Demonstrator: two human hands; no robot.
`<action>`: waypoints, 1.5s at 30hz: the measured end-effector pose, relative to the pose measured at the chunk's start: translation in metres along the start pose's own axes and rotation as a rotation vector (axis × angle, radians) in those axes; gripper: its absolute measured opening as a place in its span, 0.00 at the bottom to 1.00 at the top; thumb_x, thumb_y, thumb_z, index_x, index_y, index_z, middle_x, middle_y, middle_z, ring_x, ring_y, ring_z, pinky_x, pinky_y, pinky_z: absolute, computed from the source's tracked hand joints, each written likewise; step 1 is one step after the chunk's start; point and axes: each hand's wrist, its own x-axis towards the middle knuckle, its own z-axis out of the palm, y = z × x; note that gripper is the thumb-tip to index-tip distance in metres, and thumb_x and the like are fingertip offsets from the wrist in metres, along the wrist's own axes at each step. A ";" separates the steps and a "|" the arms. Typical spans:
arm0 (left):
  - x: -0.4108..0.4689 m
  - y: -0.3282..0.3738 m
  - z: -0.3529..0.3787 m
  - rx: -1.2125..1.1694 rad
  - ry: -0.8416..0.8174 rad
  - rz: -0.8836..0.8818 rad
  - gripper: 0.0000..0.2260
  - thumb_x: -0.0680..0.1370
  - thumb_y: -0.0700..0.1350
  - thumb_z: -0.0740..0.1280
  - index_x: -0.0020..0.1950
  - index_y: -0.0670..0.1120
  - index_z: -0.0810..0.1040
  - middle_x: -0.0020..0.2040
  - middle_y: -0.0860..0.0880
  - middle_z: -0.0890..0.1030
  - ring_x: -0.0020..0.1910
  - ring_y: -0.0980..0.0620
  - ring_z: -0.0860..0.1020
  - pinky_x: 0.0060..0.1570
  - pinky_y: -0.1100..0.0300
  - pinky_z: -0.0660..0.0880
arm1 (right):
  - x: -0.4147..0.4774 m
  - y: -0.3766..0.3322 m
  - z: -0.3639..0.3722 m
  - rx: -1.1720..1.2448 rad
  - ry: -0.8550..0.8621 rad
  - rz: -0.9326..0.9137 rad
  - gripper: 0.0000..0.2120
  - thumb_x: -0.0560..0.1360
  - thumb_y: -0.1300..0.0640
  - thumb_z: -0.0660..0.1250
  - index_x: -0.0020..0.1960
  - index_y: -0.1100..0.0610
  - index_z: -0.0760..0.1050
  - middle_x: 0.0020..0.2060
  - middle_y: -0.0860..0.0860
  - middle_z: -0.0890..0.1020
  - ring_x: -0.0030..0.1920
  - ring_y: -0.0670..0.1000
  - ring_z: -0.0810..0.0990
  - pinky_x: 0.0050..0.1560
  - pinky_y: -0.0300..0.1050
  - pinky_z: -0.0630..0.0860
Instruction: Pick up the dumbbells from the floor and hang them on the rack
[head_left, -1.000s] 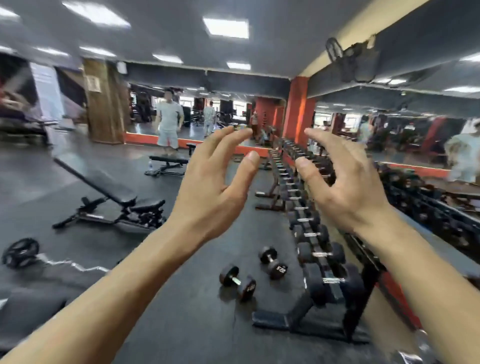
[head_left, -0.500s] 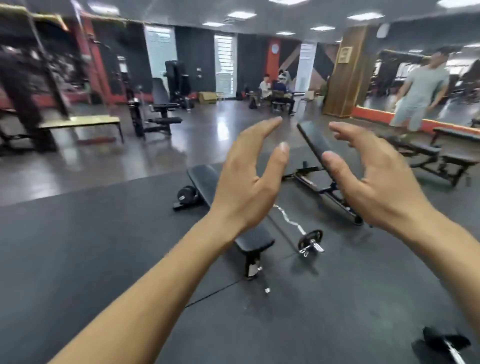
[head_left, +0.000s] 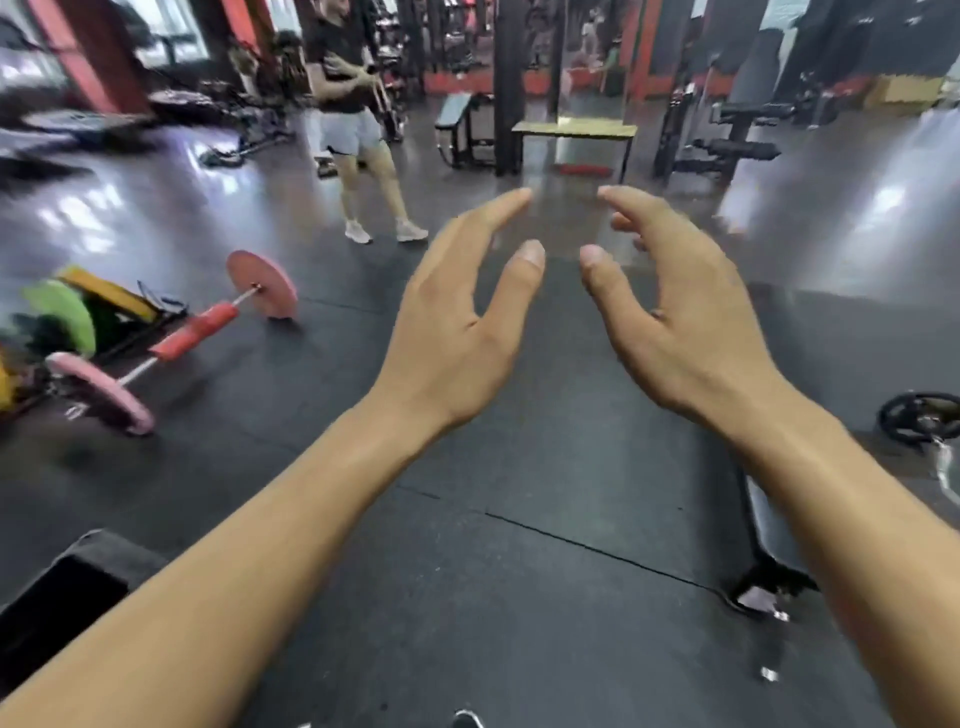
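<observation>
My left hand (head_left: 457, 332) and my right hand (head_left: 680, 322) are both raised in front of me at chest height, palms facing each other, fingers spread and curved. Neither holds anything. The thumbs are a small gap apart. No dumbbell and no dumbbell rack shows in the head view at this moment. The black rubber floor (head_left: 545, 519) lies below my forearms.
A barbell with pink plates (head_left: 182, 343) lies on the floor at left, beside a green plate (head_left: 62, 317). A person in grey shorts (head_left: 358, 130) stands ahead. A black bench (head_left: 763, 530) and a black plate on a bar (head_left: 919, 415) are at right. A dark box (head_left: 62, 597) sits lower left.
The view has swung left across the gym, away from the dumbbell rack and the floor dumbbells. My hands kept the same raised, empty pose.
</observation>
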 end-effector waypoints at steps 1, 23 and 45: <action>0.004 -0.016 -0.009 0.038 0.033 -0.032 0.18 0.85 0.51 0.61 0.76 0.53 0.72 0.67 0.58 0.75 0.69 0.57 0.73 0.72 0.55 0.70 | 0.015 0.000 0.023 0.040 -0.030 -0.026 0.25 0.84 0.42 0.60 0.78 0.51 0.69 0.67 0.51 0.79 0.67 0.55 0.77 0.66 0.48 0.70; 0.212 -0.331 -0.103 0.351 0.482 -0.350 0.20 0.84 0.53 0.60 0.76 0.53 0.73 0.70 0.59 0.75 0.72 0.59 0.72 0.73 0.53 0.68 | 0.336 0.042 0.371 0.260 -0.429 -0.268 0.26 0.82 0.41 0.60 0.79 0.47 0.67 0.72 0.48 0.76 0.72 0.54 0.71 0.72 0.50 0.67; 0.041 -0.304 -0.244 1.094 1.372 -0.916 0.19 0.85 0.53 0.60 0.76 0.52 0.73 0.67 0.59 0.75 0.68 0.58 0.73 0.71 0.53 0.69 | 0.268 -0.259 0.584 0.822 -1.111 -1.263 0.26 0.85 0.44 0.61 0.81 0.50 0.65 0.74 0.53 0.74 0.73 0.60 0.71 0.73 0.60 0.66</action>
